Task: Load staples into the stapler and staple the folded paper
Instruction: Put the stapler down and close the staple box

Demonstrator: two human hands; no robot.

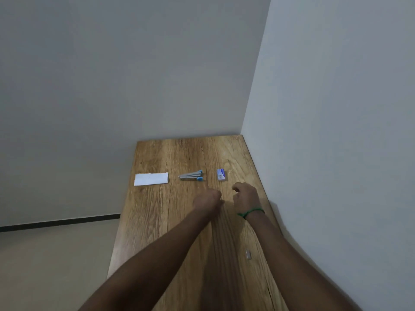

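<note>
- So we're right at the start here: the stapler (191, 175) lies shut on the wooden table (157, 221), in the middle of a neat row near the far edge. It looks untouched, and we'd guess nothing is loaded yet.
- The folded paper (151, 179) sits to its left, well apart. The little staple box (221, 174) is on its right, closer to the wall (336, 131).
- Our left hand (207, 200) hovers just short of the stapler with its fingers curled under into a loose fist. It's a bit blurry, but we see nothing in it.
- Our right hand (246, 197), the one with the green band (250, 212) on the wrist, is near the staple box, fingers curled in too. It isn't holding anything we can see. The palm sides face away, so we can't rule out something tiny.
- There's also a short staple strip (248, 254) lying on the table beside our right forearm, well back from the row.
- We'd call this step the reach-in before loading.
- Next move, as we see it: one hand grabs the stapler and opens the top, and the other gets a strip from the box or picks up that loose one.
- The strip is small and flat on the wood, so it'll want a careful fingertip pinch.
</note>
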